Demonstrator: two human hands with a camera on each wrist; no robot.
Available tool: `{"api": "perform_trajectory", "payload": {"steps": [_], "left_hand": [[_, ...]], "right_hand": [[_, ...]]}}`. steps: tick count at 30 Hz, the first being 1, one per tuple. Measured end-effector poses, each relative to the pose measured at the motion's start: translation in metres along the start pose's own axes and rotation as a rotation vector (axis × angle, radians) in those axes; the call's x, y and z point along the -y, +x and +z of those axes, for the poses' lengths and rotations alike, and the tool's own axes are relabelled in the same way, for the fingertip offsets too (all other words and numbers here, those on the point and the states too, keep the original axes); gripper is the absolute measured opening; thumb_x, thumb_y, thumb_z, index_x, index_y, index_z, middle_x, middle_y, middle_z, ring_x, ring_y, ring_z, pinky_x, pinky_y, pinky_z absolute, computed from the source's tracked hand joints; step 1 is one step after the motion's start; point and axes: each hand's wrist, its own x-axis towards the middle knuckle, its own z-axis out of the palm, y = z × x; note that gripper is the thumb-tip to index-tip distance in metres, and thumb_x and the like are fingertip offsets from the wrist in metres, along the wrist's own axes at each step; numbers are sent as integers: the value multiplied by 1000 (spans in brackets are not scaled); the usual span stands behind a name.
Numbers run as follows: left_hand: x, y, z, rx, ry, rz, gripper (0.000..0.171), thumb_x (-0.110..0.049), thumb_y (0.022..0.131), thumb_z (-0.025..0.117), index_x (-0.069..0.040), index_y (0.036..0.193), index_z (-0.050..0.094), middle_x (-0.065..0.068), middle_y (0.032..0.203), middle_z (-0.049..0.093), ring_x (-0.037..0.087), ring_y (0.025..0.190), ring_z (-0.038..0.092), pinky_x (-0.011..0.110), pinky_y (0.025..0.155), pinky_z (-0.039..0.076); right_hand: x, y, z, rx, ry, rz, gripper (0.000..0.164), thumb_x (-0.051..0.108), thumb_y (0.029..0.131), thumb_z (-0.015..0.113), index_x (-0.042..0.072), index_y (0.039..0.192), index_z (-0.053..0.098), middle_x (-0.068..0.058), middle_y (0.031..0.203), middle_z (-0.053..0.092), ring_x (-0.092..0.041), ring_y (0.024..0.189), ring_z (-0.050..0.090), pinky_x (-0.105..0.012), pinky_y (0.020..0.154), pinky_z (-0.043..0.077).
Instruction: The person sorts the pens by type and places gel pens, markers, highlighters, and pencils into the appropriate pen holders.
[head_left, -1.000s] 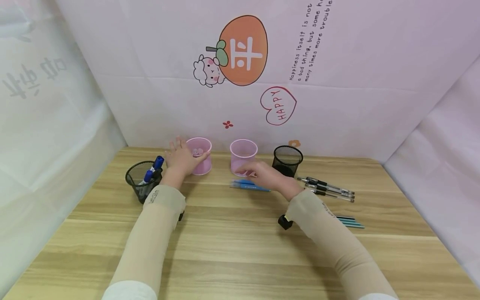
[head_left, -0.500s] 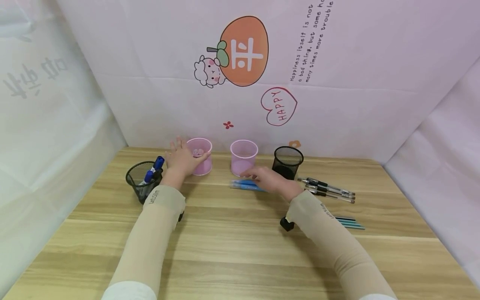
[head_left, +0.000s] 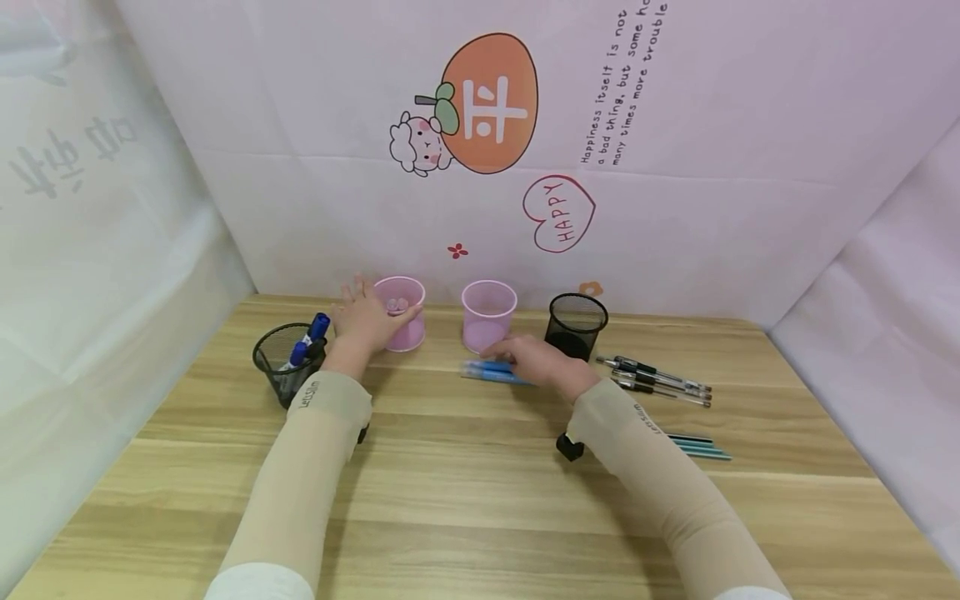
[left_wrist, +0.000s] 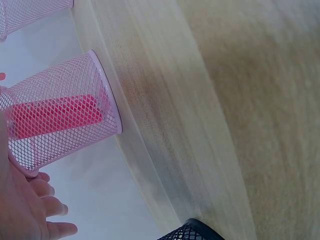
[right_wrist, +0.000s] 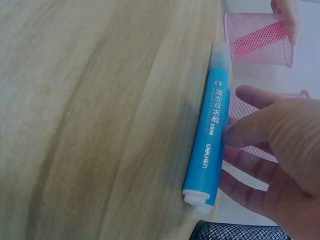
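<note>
My left hand [head_left: 367, 321], fingers spread, rests at the rim of the left pink mesh pen cup [head_left: 407, 333], its thumb across the near side. Inside that cup stand pinkish-red pens [left_wrist: 57, 116] with clear ends. My right hand [head_left: 536, 358] is down at blue highlighters [head_left: 491, 372] lying on the table before the middle pink mesh cup [head_left: 487, 321]. In the right wrist view, the thumb and fingers reach the far edge of the blue highlighters [right_wrist: 209, 135]; a firm pinch is not visible. The fingers are loosely bent, and the index finger stands off the pens.
A black mesh cup [head_left: 577, 312] stands right of the pink cups. Black gel pens [head_left: 660, 382] and thin teal sticks [head_left: 701, 448] lie at the right. Another black mesh holder [head_left: 272, 354] with blue-capped markers [head_left: 307, 342] stands at the left. A white cloth wall [head_left: 315, 225] backs the wooden table.
My right hand has lowered from in front of the middle pink cup to the blue highlighters, its fingers bringing themselves down beside them. The left hand has stayed at its cup.
</note>
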Motion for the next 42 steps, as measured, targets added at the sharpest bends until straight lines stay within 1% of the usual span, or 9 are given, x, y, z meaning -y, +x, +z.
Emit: {"api": "perform_trajectory", "payload": {"steps": [7,10,17,23,26,29,34,36,42], "left_hand": [[0,-2,1,3,-18,-4,115,-71,93,56,11,159,10,30,167,3,51,152,4,72,116,12],[0,-1,2,3,-27,-5,116,-72,92,56,10,160,9,30,167,3,51,152,3,72,117,11],[2,1,4,5,3,-5,119,-77,91,51,11,159,9,30,167,3,51,152,5,73,116,12],[2,2,5,5,8,-8,120,-79,90,49,11,160,9,30,167,3,51,152,5,73,115,13],[1,2,5,6,5,-8,120,-79,90,49,10,160,8,30,167,3,51,152,4,73,115,13],[1,2,5,6,3,-7,120,-79,90,49,10,160,8,30,167,3,51,152,4,73,115,12],[1,1,4,0,1,-2,118,-76,92,51,10,160,9,30,167,3,51,152,4,73,116,11],[1,0,4,-3,0,0,117,-75,92,52,11,159,10,30,167,3,51,152,4,73,116,12],[2,1,3,-2,8,1,119,-77,91,51,12,159,9,31,167,3,52,152,4,74,115,12]], "right_hand": [[-1,1,2,47,-33,64,61,-24,83,54,7,133,70,-14,127,69,-30,118,64,-43,99,53],[-1,1,3,56,-44,88,64,-25,83,54,9,135,69,-14,126,68,-28,115,63,-42,98,53],[-2,2,3,63,-82,80,65,-24,83,55,11,136,69,-7,104,67,-20,90,54,-35,84,51],[-2,2,3,67,-85,67,64,-24,84,56,11,136,69,-4,95,61,-20,87,49,-33,79,46],[0,0,2,62,-88,64,63,-23,84,57,11,136,68,-6,101,65,-21,90,53,-35,83,49],[2,-2,0,62,-89,82,63,-21,85,59,12,138,67,-10,117,69,-22,100,60,-38,91,53],[7,-5,-7,83,-66,132,65,-20,86,58,14,142,64,-12,135,65,-28,118,63,-43,99,53],[9,-5,-9,86,-67,126,65,-19,86,60,14,142,64,-12,137,64,-29,119,62,-43,98,53],[13,-7,-15,63,-105,52,54,-10,89,69,12,139,66,-13,131,66,-27,112,64,-41,95,54]]}}
